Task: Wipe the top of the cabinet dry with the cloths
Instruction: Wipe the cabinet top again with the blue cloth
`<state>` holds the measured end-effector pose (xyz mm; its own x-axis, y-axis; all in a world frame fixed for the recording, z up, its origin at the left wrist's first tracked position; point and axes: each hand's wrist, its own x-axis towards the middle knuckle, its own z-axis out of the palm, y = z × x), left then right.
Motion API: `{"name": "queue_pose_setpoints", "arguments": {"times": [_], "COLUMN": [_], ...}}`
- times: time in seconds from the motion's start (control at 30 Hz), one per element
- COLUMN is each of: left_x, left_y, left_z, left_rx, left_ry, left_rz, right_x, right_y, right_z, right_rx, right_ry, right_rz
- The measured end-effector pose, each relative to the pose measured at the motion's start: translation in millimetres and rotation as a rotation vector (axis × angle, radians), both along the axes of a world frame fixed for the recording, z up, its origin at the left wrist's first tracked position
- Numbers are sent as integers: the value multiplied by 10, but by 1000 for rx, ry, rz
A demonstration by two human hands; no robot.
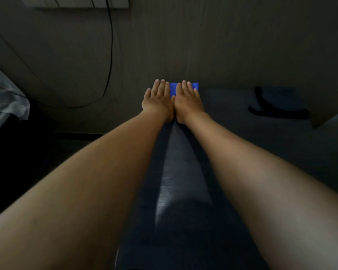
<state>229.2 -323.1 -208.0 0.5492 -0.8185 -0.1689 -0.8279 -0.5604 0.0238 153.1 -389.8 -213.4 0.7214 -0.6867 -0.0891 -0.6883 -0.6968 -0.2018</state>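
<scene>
A blue cloth (173, 90) lies at the far edge of the dark cabinet top (176, 172), against the wall. Both arms stretch straight out over the top. My left hand (157, 100) and my right hand (188, 101) lie palm down, side by side with thumbs touching, pressing on the cloth. Blue shows only between the hands and past my right fingertips; the rest is hidden under the palms. I cannot tell how much of the cloth lies under the left hand. A shiny streak runs down the middle of the top between my forearms.
A black strap-like piece of fabric (277, 109) lies on the top at the right, near a wall corner (318, 121). A black cable (111, 55) hangs down the wall on the left. Pale fabric (6, 102) sits at the far left, beyond the cabinet's left edge.
</scene>
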Motion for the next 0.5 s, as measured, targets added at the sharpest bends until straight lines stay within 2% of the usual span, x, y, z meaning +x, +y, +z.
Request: {"name": "queue_pose_setpoints", "arguments": {"times": [0.27,0.5], "left_x": [333,218], "left_y": [66,239], "left_z": [-58,-35], "left_rx": [3,-15], "left_ry": [14,52], "left_rz": [34,58], "right_x": [295,170], "right_y": [78,238], "right_z": [-36,-5], "right_rx": [23,38], "right_ry": [-28,-8], "right_rz": [19,37]}}
